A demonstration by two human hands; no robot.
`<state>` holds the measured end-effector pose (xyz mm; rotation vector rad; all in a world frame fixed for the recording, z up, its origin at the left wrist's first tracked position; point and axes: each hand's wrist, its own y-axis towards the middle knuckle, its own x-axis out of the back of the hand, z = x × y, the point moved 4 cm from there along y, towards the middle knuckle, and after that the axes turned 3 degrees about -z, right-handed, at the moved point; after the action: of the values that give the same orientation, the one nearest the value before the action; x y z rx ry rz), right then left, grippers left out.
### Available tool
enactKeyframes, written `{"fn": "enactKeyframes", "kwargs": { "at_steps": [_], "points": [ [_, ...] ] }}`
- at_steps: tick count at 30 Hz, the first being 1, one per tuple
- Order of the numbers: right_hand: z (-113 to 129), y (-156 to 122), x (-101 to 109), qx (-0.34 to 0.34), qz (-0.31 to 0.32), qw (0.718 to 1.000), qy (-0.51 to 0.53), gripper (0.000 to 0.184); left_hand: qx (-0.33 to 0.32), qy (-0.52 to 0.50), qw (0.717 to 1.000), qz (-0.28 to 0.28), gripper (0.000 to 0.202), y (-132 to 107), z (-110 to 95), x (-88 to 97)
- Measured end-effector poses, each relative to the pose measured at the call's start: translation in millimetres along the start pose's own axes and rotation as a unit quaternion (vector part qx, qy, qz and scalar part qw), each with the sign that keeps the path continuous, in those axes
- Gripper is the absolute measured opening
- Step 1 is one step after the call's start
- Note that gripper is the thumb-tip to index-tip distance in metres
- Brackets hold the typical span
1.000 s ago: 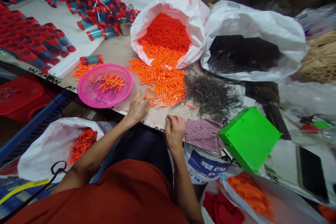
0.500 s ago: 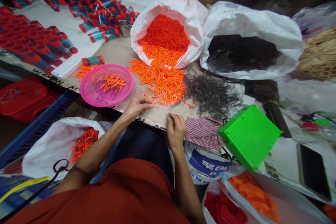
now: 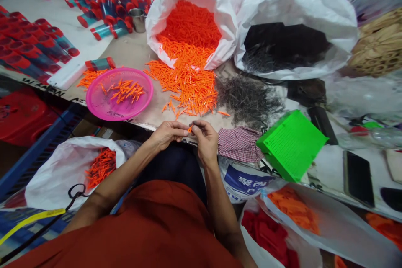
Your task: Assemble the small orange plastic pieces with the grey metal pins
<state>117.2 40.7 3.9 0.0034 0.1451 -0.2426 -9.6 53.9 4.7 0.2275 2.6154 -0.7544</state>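
Just over the table's front edge, my left hand pinches a small pointed orange plastic piece between thumb and fingers. My right hand meets it there, its thumb and forefinger closed at the piece's other end; whatever else is in that pinch is too small to make out. Beyond my hands lies a heap of similar orange pieces, spilling from a white sack. To its right is a pile of thin dark pieces. A pink sieve basket on the left holds several orange-and-dark pieces.
A second white sack holds dark pieces. On the right are a checked cloth, a green basket and a phone. Red-ended tubes and a metal cup stand at left. An open sack sits below.
My two hands, apart before, have come together at the table edge. An orange piece now shows between their fingertips. The whole view has shifted slightly.
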Motion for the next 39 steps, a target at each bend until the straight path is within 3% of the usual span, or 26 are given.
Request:
{"fn": "enactKeyframes", "kwargs": {
  "at_steps": [11,17,26,39],
  "points": [
    [-1.0,-3.4,-0.6,-0.044,0.020,0.999,0.024,0.016,0.062,-0.001,0.998,0.033,0.010,0.2,7.1,2.7],
    [-1.6,-11.3,4.3,-0.053,0.004,0.998,0.033,0.016,0.029,-0.048,0.998,-0.029,0.003,-0.7,4.5,1.1],
    [6.1,-19.9,6.9,0.076,0.001,0.986,-0.148,0.012,-0.001,-0.081,0.995,-0.061,0.005,-2.4,3.6,1.4],
    [-0.2,-22.7,2.5,-0.003,-0.026,0.998,-0.055,0.013,-0.031,-0.091,0.994,-0.055,0.013,-6.8,7.2,2.6]
  ]
}}
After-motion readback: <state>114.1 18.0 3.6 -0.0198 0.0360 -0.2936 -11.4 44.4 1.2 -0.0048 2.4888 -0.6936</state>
